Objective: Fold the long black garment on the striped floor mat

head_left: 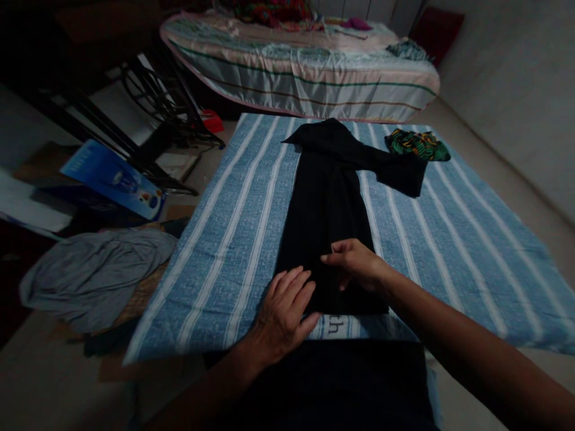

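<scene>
A black long-sleeved garment (309, 203) lies lengthwise on the striped blue cloth, folded narrow, with one sleeve (399, 170) stretched out to the right at its far end. My left hand (285, 311) rests flat with fingers extended on the garment's near left corner. Over the lower right part of the garment, my right hand (354, 261) is closed, thumb and forefinger pinched together on what looks like a bit of the black fabric. Dark cloth against dark cloth hides exactly how much it grips.
The blue-and-white striped cloth (224, 239) covers the table. A green patterned cloth (417, 145) lies at its far right. Beyond stands a draped bed (305, 78). On the left are a blue box (117, 179), a grey cloth (99, 269) and a black metal stand (157, 102).
</scene>
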Demonstrator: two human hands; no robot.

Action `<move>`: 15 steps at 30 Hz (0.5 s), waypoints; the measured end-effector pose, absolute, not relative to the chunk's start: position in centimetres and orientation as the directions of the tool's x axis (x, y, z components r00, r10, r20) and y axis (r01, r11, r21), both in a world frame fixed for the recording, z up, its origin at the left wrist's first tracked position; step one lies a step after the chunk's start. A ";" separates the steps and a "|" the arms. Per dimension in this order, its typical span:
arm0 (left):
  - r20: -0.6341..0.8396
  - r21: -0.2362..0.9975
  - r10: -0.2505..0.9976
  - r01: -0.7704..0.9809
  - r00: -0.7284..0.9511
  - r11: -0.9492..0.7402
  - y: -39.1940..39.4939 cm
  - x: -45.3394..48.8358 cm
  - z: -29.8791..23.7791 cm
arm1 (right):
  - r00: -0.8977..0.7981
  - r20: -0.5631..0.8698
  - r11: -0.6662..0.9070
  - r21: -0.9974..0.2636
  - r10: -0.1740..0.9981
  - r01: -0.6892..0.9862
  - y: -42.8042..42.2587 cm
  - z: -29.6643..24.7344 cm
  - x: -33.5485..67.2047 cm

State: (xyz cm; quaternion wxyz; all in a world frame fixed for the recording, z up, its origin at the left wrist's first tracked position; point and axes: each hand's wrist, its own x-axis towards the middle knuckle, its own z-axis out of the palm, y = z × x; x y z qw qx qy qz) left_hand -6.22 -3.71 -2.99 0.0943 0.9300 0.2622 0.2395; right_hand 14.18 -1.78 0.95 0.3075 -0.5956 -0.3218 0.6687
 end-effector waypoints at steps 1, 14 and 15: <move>0.410 0.303 0.540 0.449 0.735 -0.841 -3.7 -6.3 -3.0 | -0.122 -0.590 -0.599 -0.799 0.798 -0.058 -1.6 1.1 14.0; 0.484 0.231 0.594 0.560 0.643 -0.795 -3.2 -7.2 -3.8 | -0.162 -0.574 -0.596 -0.765 0.803 -0.244 -2.4 0.4 14.5; 0.490 0.232 0.601 0.570 0.631 -0.788 -2.9 -7.4 -3.7 | -0.136 -0.589 -0.604 -0.766 0.797 -0.222 -2.6 0.2 14.5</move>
